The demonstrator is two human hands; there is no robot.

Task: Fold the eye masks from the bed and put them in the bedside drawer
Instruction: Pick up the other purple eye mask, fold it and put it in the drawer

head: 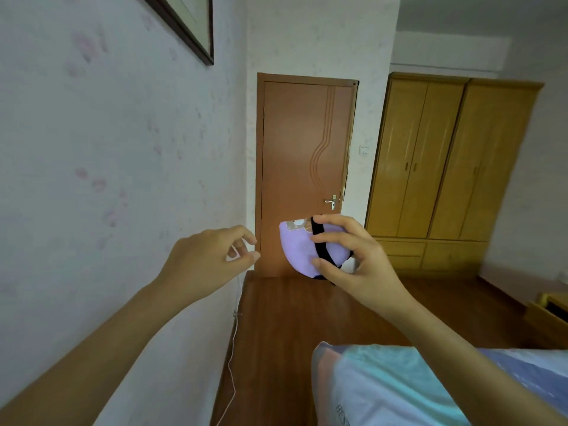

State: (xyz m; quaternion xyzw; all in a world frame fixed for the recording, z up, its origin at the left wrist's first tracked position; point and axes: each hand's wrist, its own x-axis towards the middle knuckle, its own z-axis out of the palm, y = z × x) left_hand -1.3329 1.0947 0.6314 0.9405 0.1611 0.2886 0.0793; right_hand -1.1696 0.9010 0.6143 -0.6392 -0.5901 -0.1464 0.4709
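i have the lilac eye mask folded in half and up in the air in front of the door, my right hand pinching it with thumb and fingers over the black strap. my left hand hangs beside it, fingers loosely curled, holding nothing. i judge the fold is about done and the stowing comes next: i need to turn right towards what looks like an open drawer at the frame edge and lay the mask in without it springing open. the pillow below carries grey lettering, partly cut off; i make out only "bes". the mask shows a small bear print, no text.
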